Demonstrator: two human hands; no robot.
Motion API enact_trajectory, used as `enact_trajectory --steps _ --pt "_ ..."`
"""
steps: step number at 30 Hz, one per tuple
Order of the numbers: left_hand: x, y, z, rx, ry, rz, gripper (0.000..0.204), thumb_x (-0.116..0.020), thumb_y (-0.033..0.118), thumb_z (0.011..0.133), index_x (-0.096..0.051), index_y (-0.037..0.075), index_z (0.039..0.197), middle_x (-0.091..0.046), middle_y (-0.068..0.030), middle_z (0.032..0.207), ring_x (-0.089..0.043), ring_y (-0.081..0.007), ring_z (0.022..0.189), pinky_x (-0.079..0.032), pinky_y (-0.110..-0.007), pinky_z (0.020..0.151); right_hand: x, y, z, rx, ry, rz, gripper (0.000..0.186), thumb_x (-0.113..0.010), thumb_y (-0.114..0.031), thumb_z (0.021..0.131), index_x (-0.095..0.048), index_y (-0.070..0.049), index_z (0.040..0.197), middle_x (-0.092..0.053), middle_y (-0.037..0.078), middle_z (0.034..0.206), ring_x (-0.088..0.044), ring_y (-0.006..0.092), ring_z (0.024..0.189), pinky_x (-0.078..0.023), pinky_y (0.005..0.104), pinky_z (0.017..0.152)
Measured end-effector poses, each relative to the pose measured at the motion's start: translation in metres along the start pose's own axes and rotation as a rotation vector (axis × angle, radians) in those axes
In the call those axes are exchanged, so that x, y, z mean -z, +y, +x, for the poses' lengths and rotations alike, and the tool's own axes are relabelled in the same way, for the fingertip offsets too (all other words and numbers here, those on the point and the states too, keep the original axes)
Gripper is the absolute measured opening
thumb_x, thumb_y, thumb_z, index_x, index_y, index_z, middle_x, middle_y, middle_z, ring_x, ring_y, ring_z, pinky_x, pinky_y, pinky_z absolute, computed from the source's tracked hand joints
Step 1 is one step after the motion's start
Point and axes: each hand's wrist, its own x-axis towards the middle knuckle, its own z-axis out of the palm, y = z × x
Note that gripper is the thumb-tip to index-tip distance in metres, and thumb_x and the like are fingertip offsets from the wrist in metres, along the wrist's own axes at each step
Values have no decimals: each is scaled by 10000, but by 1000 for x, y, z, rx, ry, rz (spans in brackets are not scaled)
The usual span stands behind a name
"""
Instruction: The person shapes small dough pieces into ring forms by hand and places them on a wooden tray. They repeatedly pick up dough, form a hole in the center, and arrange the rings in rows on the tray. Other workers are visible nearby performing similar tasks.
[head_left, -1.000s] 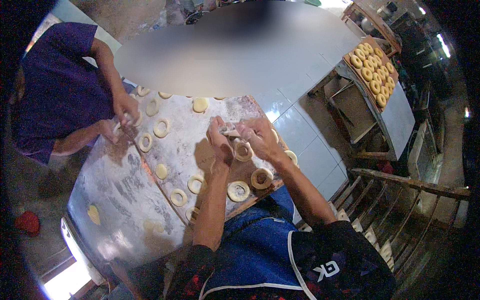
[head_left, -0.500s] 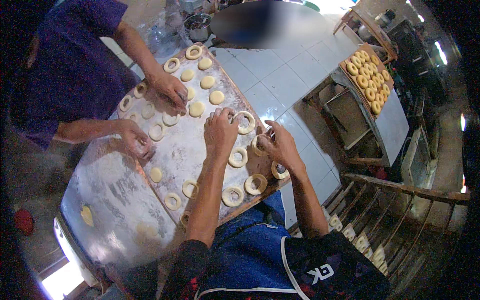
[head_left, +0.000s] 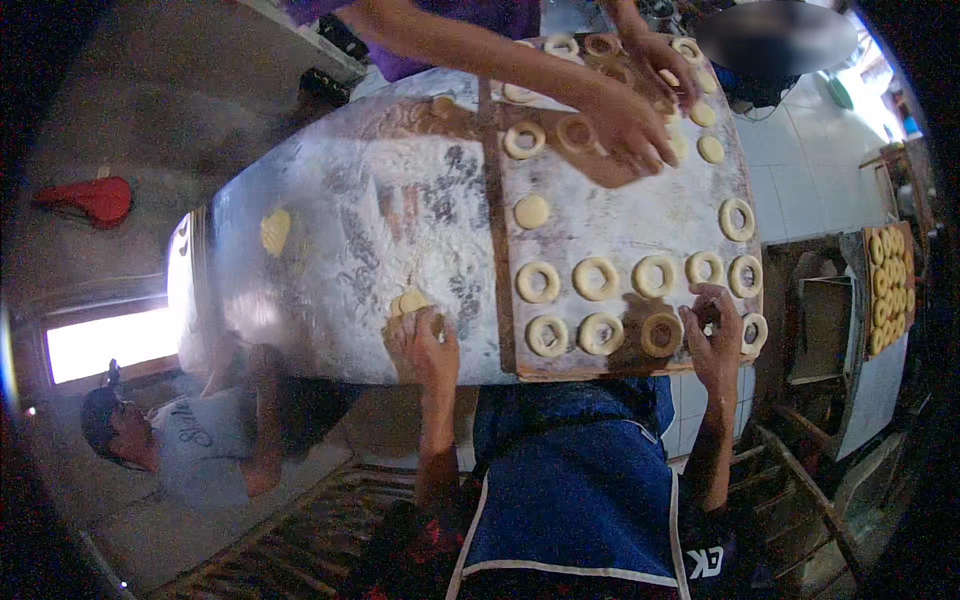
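Head cam, closest stuff first: blue apron (head_left: 575,500) up against the work surface, with both bare arms reaching past it. Left hand (head_left: 425,345) is down on the floury metal table (head_left: 330,300), fingers bent over a few pale dough bits (head_left: 408,301) near the front edge. They poke out past the fingertips, but I can't tell if it's actually pinching them or just touching. Right hand (head_left: 716,335) is over the board (head_left: 620,225), fingers half curled with a narrow gap to the thumb. Something pale shows in there, and I can't tell if it's held or just lying underneath.

Rings (head_left: 582,279) of dough sit in two rows along the near side of the board, and the right hand is in among the ones at the right end. That's my main worry: a low knuckle or a dragged fingertip could dent one or pull it oval, and the outermost ones look close enough to the edge that a bump might tip one off. On the left, squeezing too hard would probably mash the soft bits together, and too little flour could make them stick.

Further back there's a lone disc (head_left: 532,211), then a co-worker's hand (head_left: 630,130) over more discs (head_left: 710,150). Two people reaching over one board, so clashing arms could smudge something too. Way off right, a tray (head_left: 908,250) packed with more rings.
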Motion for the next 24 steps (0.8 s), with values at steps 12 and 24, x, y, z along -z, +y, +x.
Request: enact_trajectory --steps 12,24 --pt "34 -46 12 54 -334 -580 331 -761 156 803 -649 18 1082 -672 -117 1021 -622 -280 1003 -481 -399 907 -220 -76 -36 199 -473 -1 323 -717 -67 842 -631 -24 1151 -687 102 997 -661 147 886 -536 300 760" --pt "17 -72 3 151 -398 -1091 340 -715 208 892 -654 -41 1115 -667 -100 1024 -616 -186 933 -493 -324 865 -293 -89 -61 174 -261 141 485 -754 -134 781 -569 -37 1218 -705 183 905 -695 273 817 -544 398 739"
